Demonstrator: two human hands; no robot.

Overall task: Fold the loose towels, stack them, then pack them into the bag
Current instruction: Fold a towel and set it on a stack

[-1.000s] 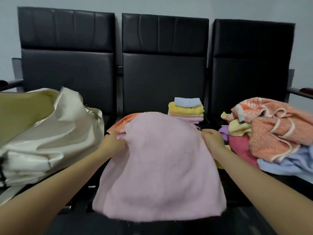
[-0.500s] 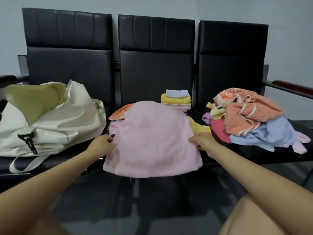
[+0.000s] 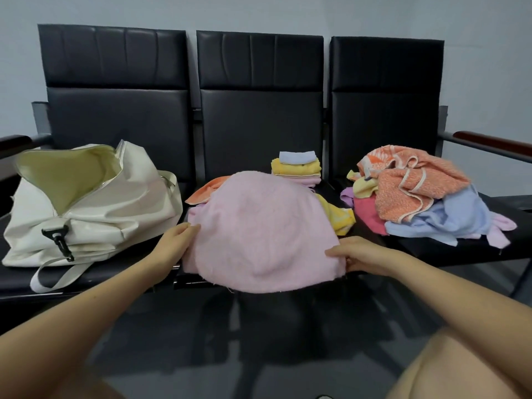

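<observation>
On the middle seat at frame centre, the pink towel (image 3: 260,236) has been lowered from mid-air to lie spread, left hand (image 3: 174,244) and right hand (image 3: 364,256) pinching its side edges, ready for folding

No text, label, brand, number or sign can be read anywhere in the view. A small tag (image 3: 368,177) sticks out of the orange towel (image 3: 414,188), but it is too small and blurred to show any writing.
</observation>
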